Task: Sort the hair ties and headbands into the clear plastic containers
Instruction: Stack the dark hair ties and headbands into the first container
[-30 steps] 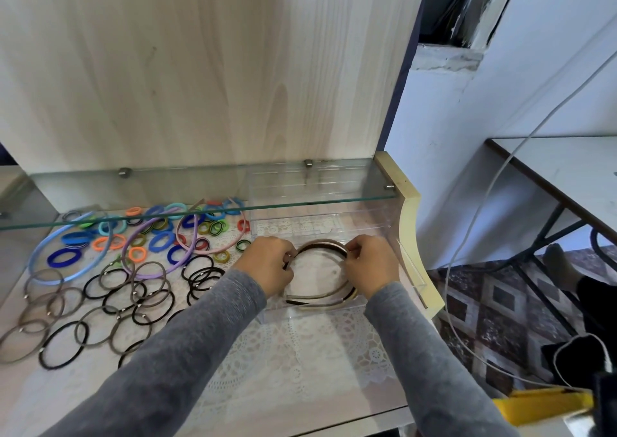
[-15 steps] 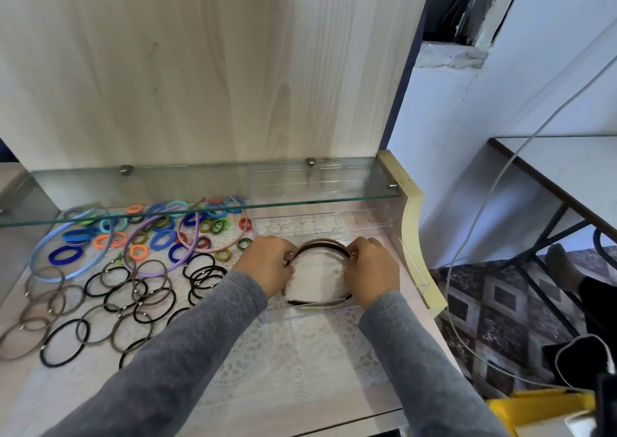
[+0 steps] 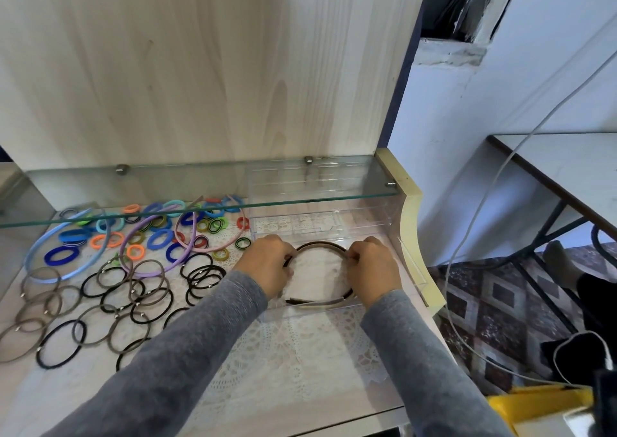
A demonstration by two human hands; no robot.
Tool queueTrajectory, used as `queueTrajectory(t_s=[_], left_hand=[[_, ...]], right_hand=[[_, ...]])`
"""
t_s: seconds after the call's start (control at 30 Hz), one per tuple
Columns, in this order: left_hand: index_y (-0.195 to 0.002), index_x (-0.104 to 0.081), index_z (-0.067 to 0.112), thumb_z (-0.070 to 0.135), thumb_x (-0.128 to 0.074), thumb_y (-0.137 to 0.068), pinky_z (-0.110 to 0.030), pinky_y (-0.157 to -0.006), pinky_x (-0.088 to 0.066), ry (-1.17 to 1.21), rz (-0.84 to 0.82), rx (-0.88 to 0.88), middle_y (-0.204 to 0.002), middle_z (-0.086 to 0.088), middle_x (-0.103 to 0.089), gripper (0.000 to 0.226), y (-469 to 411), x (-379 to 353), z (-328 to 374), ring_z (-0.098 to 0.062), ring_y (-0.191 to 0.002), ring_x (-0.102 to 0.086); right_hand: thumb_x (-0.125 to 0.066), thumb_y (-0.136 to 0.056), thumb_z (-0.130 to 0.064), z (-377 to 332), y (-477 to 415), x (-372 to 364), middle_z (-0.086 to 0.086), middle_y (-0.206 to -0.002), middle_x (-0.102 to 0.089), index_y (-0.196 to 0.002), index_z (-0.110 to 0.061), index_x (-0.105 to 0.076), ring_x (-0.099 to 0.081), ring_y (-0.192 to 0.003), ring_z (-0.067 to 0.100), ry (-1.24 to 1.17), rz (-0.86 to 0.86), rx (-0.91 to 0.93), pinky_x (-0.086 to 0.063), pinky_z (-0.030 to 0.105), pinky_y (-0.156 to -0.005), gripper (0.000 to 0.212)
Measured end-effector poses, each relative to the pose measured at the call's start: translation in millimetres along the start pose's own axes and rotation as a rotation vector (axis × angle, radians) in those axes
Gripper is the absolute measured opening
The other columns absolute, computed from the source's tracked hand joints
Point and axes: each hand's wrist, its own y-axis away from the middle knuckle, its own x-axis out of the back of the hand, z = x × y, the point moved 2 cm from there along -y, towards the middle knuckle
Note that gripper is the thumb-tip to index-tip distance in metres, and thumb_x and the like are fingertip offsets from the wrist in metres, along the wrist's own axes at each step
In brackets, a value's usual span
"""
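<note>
Two big surfaces fill most of my feed: a pale wooden back panel (image 3: 200, 69) and the light desktop (image 3: 50, 386) below it. Next down in size is a glass shelf (image 3: 167, 186) running across on metal pegs, and under it a white lace mat (image 3: 283, 353) covers the middle of the desk.

On the far right end of that mat is the clear plastic container (image 3: 384, 222), tucked partly beneath the glass. Both grey-sleeved arms reach into it. The left hand (image 3: 270, 263) and right hand (image 3: 374, 269) each have their fingers curled round a side of the brown headbands (image 3: 320, 244). It looks like a dark one and a tan one nested together, arch pointing away and the tips down by the container's near wall.

Left of the container, out on the desk, lie a light blue headband (image 3: 48, 234), a purple headband (image 3: 167, 268) and a pink headband (image 3: 217, 249), overlapping the loose stuff. Black and brown elastic hair ties (image 3: 203, 278) spread across the near left, and the smaller colourful hair ties (image 3: 71, 236) are bunched further back under the shelf.
</note>
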Motion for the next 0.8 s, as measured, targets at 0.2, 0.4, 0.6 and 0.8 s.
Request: queueTrajectory(t_s=[0.2,0.4,0.6,0.8], left_hand=[[-0.127,-0.061,0.016,0.016,-0.056,-0.093,-0.028,-0.089,-0.041,-0.029,0.022,-0.007,-0.121,-0.007,-0.054,0.034,4,-4,4,-0.024,-0.109,-0.054],[-0.130,-0.059,0.021,0.022,-0.065,-0.088,-0.028,-0.096,-0.041,-0.034,-0.098,-0.032,-0.123,-0.004,-0.054,0.042,3,5,3,-0.021,-0.112,-0.051],[-0.139,-0.047,0.023,0.028,-0.076,-0.077,-0.026,-0.099,-0.040,-0.117,-0.318,-0.089,-0.132,-0.001,-0.043,0.069,1,18,5,-0.017,-0.117,-0.047],[-0.143,-0.042,0.022,0.022,-0.076,-0.079,-0.026,-0.099,-0.040,-0.135,-0.323,-0.093,-0.136,-0.002,-0.040,0.072,-1,18,6,-0.019,-0.118,-0.048]], right_hand=[[-0.052,-0.080,0.004,5,-3,1,0.006,-0.102,-0.059,-0.103,-0.012,-0.063,-0.054,-0.091,0.022,-0.120,-0.041,-0.050,-0.043,0.027,-0.073,0.030],[-0.066,-0.080,-0.003,14,-10,8,0.000,-0.090,-0.061,-0.097,-0.014,-0.068,-0.057,-0.087,0.016,-0.247,-0.131,-0.123,-0.047,0.025,-0.085,0.020],[-0.070,-0.079,-0.003,15,-15,8,-0.007,-0.078,-0.057,-0.095,-0.015,-0.068,-0.056,-0.080,0.012,-0.257,-0.149,-0.122,-0.041,0.018,-0.075,0.020],[-0.071,-0.077,-0.002,16,-14,8,-0.003,-0.087,-0.062,-0.097,-0.016,-0.069,-0.059,-0.085,0.013,-0.265,-0.150,-0.108,-0.047,0.021,-0.081,0.024]])
